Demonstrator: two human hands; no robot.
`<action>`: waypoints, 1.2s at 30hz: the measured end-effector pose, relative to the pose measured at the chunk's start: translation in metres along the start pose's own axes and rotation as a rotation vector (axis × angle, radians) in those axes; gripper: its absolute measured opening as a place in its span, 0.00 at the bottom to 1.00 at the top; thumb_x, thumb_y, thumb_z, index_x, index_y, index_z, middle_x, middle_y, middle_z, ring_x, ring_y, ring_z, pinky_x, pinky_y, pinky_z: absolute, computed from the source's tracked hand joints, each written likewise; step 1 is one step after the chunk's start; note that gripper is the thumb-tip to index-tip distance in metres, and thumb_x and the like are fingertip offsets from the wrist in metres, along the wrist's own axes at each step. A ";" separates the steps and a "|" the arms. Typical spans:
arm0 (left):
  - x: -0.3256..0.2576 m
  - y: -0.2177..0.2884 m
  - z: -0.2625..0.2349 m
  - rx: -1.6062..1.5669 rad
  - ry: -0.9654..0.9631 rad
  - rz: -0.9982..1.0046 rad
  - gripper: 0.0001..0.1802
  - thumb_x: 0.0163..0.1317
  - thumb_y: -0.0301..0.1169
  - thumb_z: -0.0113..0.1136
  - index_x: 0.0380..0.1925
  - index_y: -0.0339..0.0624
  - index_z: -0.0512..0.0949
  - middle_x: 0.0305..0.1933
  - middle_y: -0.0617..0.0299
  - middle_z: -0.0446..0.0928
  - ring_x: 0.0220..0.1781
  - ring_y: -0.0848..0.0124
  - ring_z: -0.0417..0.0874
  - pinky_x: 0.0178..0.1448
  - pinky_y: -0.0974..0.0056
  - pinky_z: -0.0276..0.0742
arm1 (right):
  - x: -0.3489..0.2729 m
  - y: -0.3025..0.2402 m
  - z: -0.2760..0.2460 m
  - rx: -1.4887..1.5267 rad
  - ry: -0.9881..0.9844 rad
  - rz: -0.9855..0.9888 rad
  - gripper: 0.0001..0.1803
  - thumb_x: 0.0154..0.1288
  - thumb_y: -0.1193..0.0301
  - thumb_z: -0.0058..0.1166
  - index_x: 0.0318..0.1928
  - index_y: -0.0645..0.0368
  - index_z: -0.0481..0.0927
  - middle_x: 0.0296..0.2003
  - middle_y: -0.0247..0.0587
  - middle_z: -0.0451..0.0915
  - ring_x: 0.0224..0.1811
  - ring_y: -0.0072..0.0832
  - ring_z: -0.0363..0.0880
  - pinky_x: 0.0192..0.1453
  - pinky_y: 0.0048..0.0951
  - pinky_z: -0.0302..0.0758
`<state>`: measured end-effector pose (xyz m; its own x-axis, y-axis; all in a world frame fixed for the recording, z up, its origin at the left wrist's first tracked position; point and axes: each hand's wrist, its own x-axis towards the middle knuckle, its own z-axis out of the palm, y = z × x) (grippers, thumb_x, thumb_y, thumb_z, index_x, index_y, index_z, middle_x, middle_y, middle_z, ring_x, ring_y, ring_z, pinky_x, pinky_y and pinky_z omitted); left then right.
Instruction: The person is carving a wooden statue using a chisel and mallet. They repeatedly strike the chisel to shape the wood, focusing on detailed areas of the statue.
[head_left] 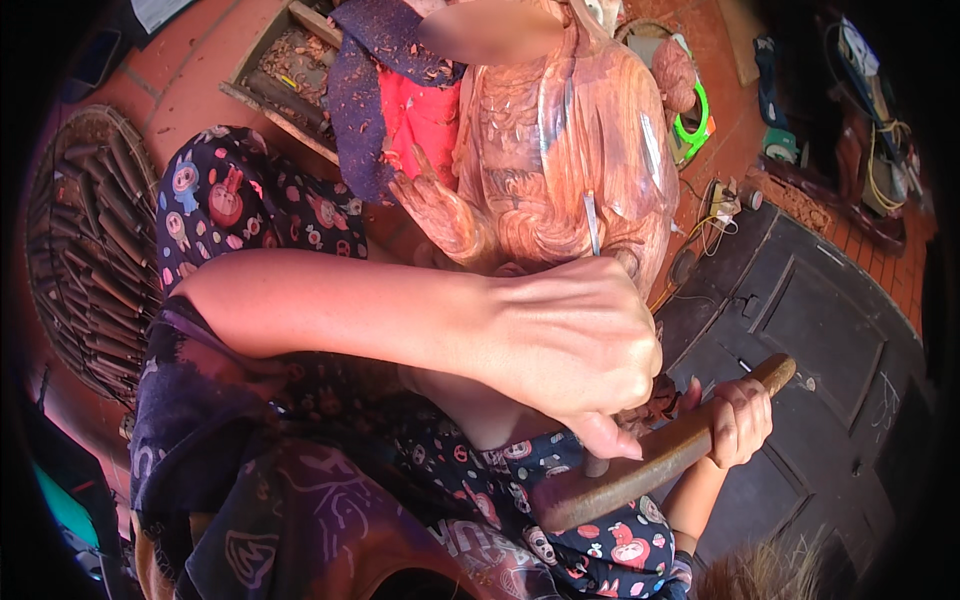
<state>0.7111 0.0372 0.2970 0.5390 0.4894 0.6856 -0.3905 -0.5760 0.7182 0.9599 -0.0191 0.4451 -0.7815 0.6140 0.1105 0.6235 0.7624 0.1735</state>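
A carved reddish wooden statue (520,150) with draped robes and a raised hand lies in front of me, its top blurred. My left hand (585,335) reaches across from the left, closed around a chisel. The chisel's narrow metal blade (592,225) points away from me against the lower folds of the carving; most of its handle is hidden in my fist. At lower right, my right hand (740,425) is wrapped around a flat wooden club (650,475), held slantwise. The club's near part lies by the handle's butt end; whether they touch I cannot tell.
A round basket (60,130) full of wooden-handled tools stands at far left. Beyond my knee is a wooden tray (240,88) with shavings. A dark panelled board (830,320) lies at right, with cables and a bright green ring (703,110) farther off.
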 end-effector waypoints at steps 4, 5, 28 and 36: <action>0.002 0.002 -0.004 0.031 -0.006 -0.001 0.26 0.49 0.54 0.68 0.11 0.43 0.75 0.19 0.64 0.69 0.23 0.63 0.78 0.26 0.59 0.74 | -0.003 0.002 0.005 0.033 0.056 0.000 0.17 0.55 0.76 0.70 0.31 0.60 0.70 0.25 0.43 0.77 0.23 0.37 0.78 0.27 0.35 0.76; 0.002 0.002 -0.004 0.024 0.013 0.005 0.26 0.49 0.54 0.68 0.11 0.44 0.75 0.19 0.64 0.69 0.23 0.63 0.78 0.26 0.59 0.74 | -0.002 0.002 0.003 0.011 0.049 0.017 0.17 0.55 0.77 0.70 0.31 0.60 0.69 0.25 0.43 0.77 0.23 0.37 0.78 0.27 0.36 0.76; 0.001 0.006 0.002 -0.011 -0.051 0.000 0.25 0.50 0.52 0.68 0.13 0.41 0.76 0.19 0.62 0.72 0.24 0.63 0.80 0.26 0.59 0.75 | -0.004 0.000 -0.002 0.128 0.056 0.020 0.20 0.45 0.75 0.75 0.27 0.62 0.71 0.20 0.44 0.76 0.21 0.38 0.76 0.26 0.35 0.75; -0.001 0.005 0.001 0.008 -0.019 -0.011 0.26 0.49 0.53 0.68 0.12 0.42 0.76 0.19 0.63 0.71 0.24 0.63 0.79 0.26 0.59 0.74 | -0.003 0.003 0.015 0.136 0.121 -0.010 0.21 0.35 0.74 0.71 0.28 0.62 0.69 0.20 0.45 0.75 0.21 0.38 0.76 0.25 0.35 0.76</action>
<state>0.7093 0.0334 0.3002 0.5575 0.4828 0.6754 -0.3785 -0.5762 0.7244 0.9643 -0.0152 0.4303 -0.7796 0.5834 0.2277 0.6064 0.7940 0.0418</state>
